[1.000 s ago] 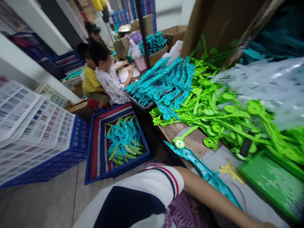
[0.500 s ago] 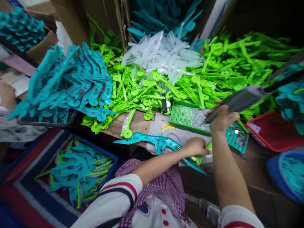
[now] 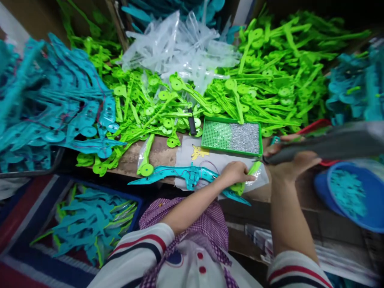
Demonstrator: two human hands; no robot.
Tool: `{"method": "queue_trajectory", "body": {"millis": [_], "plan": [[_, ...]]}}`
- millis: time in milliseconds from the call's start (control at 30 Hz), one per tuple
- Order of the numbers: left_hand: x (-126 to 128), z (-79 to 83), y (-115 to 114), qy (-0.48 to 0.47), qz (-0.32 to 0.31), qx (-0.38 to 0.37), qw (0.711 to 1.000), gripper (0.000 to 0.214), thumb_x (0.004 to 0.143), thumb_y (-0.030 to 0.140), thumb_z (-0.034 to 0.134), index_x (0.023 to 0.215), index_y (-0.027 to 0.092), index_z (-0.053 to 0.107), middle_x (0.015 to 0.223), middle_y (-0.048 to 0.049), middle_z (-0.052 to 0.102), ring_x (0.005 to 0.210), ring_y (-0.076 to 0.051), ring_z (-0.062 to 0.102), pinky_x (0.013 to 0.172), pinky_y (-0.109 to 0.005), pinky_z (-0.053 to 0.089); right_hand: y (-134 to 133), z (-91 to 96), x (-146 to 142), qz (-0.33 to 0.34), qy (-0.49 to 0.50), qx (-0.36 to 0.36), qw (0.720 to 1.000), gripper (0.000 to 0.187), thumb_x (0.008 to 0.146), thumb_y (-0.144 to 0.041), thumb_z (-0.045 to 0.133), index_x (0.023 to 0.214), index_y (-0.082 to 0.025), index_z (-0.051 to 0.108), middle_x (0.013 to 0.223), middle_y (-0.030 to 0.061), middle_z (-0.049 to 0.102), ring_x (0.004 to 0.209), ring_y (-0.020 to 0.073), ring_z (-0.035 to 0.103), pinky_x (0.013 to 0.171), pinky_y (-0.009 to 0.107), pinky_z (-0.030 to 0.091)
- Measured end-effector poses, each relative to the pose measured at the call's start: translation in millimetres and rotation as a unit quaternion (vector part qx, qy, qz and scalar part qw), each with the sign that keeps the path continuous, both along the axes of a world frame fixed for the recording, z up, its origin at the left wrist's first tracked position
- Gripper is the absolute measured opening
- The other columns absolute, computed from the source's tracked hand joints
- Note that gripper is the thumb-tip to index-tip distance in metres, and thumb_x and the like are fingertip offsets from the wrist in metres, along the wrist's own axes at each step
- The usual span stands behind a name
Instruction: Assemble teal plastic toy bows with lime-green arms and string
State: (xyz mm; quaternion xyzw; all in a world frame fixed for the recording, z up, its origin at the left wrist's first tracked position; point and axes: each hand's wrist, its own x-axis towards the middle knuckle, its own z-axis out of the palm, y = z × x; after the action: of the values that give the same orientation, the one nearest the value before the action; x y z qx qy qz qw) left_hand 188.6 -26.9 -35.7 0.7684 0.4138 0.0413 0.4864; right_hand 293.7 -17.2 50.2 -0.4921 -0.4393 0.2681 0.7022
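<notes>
My right hand is closed round a grey electric screwdriver, held nearly level, its tip end near the right corner of a green tray. Small silvery screws fill that tray's right part. My left hand is closed on a lime-green plastic arm, pressing it to the right limb of a teal bow-shaped plastic part. A thin wire loops by the bow's centre. Clear plastic shows beside the green arm, and my left fingertips are partly hidden.
Lime-green arms lie heaped behind, with clear plastic sleeves on top. Teal bow parts are stacked at left. Joined teal and green pieces fill a bin below. A blue bucket of teal pieces stands at right.
My right hand has brought the screwdriver out from over the screws, rightward and down, tilting it flatter. My left hand keeps its hold on the green arm. The camera view has shifted.
</notes>
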Motion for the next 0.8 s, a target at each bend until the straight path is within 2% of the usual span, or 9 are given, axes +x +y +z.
{"method": "queue_trajectory", "body": {"millis": [67, 167, 233, 367, 567, 800], "plan": [[-5.9, 2.8, 3.5, -0.020, -0.015, -0.018, 1.000, 0.036, 0.084, 0.054, 0.069, 0.086, 0.020, 0.079, 0.072, -0.0014, 0.069, 0.076, -0.017, 0.063, 0.067, -0.026, 0.041, -26.8, -3.4, 9.7, -0.054, 0.011, 0.018, 0.998, 0.073, 0.055, -0.096, 0.059, 0.075, -0.026, 0.061, 0.042, -0.0068, 0.047, 0.031, 0.0144, 0.044, 0.031, 0.029, 0.036], [-15.7, 11.4, 9.5, -0.058, -0.067, -0.065, 0.994, 0.026, 0.086, 0.039, 0.071, 0.098, 0.018, 0.080, 0.076, 0.0009, 0.070, 0.077, -0.015, 0.061, 0.066, -0.024, 0.039, -50.1, -11.8, 13.8, -0.120, 0.013, 0.031, 0.992, 0.074, 0.057, -0.097, 0.056, 0.071, -0.024, 0.059, 0.041, -0.0066, 0.046, 0.031, 0.0126, 0.042, 0.031, 0.026, 0.033], [-19.2, 17.6, 11.6, -0.058, -0.083, -0.075, 0.992, 0.024, 0.085, 0.032, 0.070, 0.101, 0.017, 0.080, 0.073, 0.0020, 0.068, 0.076, -0.014, 0.059, 0.066, -0.024, 0.038, -56.1, -16.3, 11.7, -0.115, 0.016, 0.028, 0.993, 0.074, 0.059, -0.096, 0.055, 0.071, -0.023, 0.059, 0.042, -0.0059, 0.047, 0.033, 0.0121, 0.042, 0.033, 0.025, 0.034], [-18.2, 24.5, 9.3, -0.041, -0.063, -0.076, 0.994, 0.022, 0.084, 0.028, 0.068, 0.097, 0.015, 0.080, 0.067, 0.0028, 0.062, 0.072, -0.013, 0.055, 0.063, -0.023, 0.036, -57.6, -22.4, 5.9, -0.083, 0.028, 0.031, 0.996, 0.076, 0.058, -0.096, 0.058, 0.076, -0.022, 0.058, 0.047, -0.0057, 0.048, 0.036, 0.0114, 0.045, 0.036, 0.024, 0.036], [-15.2, 23.1, 7.6, -0.042, -0.037, -0.091, 0.994, 0.024, 0.081, 0.027, 0.070, 0.097, 0.013, 0.080, 0.066, 0.0029, 0.059, 0.071, -0.012, 0.054, 0.060, -0.023, 0.034, -56.3, -34.8, 6.7, -0.056, 0.044, -0.014, 0.997, 0.078, 0.056, -0.098, 0.056, 0.077, -0.022, 0.056, 0.046, -0.0067, 0.046, 0.036, 0.0117, 0.045, 0.038, 0.024, 0.036], [-12.2, 24.0, 6.8, -0.024, -0.026, -0.065, 0.997, 0.022, 0.078, 0.026, 0.070, 0.094, 0.015, 0.080, 0.066, 0.0028, 0.061, 0.069, -0.012, 0.053, 0.062, -0.024, 0.036, -52.1, -33.8, 10.2, -0.036, 0.030, 0.008, 0.999, 0.073, 0.061, -0.097, 0.054, 0.072, -0.024, 0.050, 0.044, -0.0074, 0.043, 0.033, 0.0124, 0.045, 0.034, 0.024, 0.035]]}}
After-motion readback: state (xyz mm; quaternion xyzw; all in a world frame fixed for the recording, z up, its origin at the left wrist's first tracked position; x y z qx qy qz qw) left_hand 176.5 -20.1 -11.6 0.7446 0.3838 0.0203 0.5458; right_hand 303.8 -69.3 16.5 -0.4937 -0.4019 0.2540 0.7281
